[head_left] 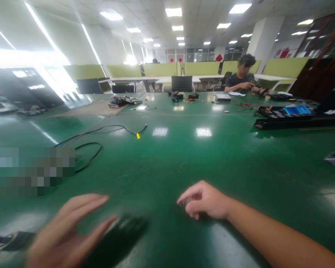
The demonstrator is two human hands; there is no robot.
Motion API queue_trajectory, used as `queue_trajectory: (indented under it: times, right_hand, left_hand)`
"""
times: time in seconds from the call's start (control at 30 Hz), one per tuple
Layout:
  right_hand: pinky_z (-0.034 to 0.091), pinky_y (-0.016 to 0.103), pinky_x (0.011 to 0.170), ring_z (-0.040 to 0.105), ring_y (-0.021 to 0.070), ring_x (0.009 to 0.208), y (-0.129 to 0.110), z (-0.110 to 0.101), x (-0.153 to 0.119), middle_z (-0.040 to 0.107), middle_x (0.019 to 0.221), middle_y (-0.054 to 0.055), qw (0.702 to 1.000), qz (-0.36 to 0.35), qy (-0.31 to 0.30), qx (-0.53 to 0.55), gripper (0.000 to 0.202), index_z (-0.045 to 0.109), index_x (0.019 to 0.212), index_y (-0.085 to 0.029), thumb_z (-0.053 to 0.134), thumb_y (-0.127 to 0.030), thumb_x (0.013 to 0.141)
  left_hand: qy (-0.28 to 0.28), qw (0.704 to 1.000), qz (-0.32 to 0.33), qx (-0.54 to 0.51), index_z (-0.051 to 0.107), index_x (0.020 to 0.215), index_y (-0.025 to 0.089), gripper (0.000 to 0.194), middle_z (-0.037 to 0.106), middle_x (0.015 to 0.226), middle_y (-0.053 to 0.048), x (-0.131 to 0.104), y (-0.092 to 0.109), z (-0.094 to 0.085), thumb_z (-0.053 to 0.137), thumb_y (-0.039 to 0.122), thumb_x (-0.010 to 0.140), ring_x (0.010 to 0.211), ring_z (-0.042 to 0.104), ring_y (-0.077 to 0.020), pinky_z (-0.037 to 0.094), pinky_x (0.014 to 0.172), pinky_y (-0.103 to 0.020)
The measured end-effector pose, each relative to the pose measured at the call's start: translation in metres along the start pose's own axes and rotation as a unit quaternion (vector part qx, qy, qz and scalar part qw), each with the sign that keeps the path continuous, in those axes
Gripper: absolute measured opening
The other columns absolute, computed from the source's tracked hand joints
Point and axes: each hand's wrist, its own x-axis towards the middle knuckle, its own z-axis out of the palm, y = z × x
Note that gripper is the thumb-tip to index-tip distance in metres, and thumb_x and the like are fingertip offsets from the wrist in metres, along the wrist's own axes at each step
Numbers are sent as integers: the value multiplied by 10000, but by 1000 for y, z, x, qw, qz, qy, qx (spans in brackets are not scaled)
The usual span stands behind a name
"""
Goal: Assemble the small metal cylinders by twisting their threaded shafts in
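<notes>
Nearer me and rightward of the yellow tag (138,136), my right hand (209,200) is curled around a small greyish item (185,201), long axis unclear, while my left hand (63,227) gapes farther off

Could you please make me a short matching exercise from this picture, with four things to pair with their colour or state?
Column one:
1. Left hand
2. Right hand
3. Small tag
4. Table

Column two:
A. Yellow, near the end of a black cable
B. Curled around a small greyish thing
C. Green, with shiny reflections
D. Open and blurred

Right pairs: 1-D, 2-B, 3-A, 4-C.
</notes>
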Motion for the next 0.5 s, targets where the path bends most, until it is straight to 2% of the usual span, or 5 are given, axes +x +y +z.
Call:
queue_trajectory:
  times: [0.07, 0.17, 0.3, 0.4, 0.5]
  right_hand:
    - [429, 202, 477, 541, 83, 472, -3, -2, -3, 651, 610, 1, 998, 27, -45, 26, 479, 757, 1027, -113, 849, -406, 659]
    - [452, 212, 519, 560, 88, 505, -8, -3, -7, 656, 613, 6, 997, 34, -63, 33, 376, 774, 882, -109, 846, -406, 663]
    - [454, 209, 523, 560, 87, 502, -9, -5, -7, 642, 584, -3, 996, 33, -74, 47, 325, 747, 705, -114, 863, -407, 626]
    - [443, 198, 511, 563, 84, 508, -6, -7, -4, 661, 623, -8, 995, 42, -78, 53, 394, 773, 858, -132, 889, -387, 582]
    - [437, 187, 516, 580, 81, 533, -4, -7, -2, 692, 700, 0, 993, 55, -98, 32, 570, 742, 1092, -153, 897, -352, 580]
  left_hand:
    - [-53, 993, 99, -38, 602, 1244, 422, 506, 701, 1124, 50, 17, 21, 30, 774, 314, 780, 1005, 653, -248, 596, 869, -415]
    - [-139, 947, 227, -179, 610, 1261, 307, 472, 738, 1109, -43, 43, 58, 76, 750, 216, 819, 1064, 666, -245, 597, 889, -417]
    - [-149, 919, 231, -284, 666, 1144, 300, 353, 775, 950, 5, 57, 83, 109, 694, 103, 852, 857, 726, -178, 593, 897, -388]
    - [-133, 933, 196, -270, 676, 1097, 315, 318, 769, 957, 30, 48, 72, 98, 698, 118, 848, 889, 718, -172, 597, 869, -351]
    - [-51, 989, 78, -119, 682, 1072, 323, 249, 737, 1048, 36, 34, 42, 54, 678, 180, 868, 953, 692, -176, 584, 870, -324]
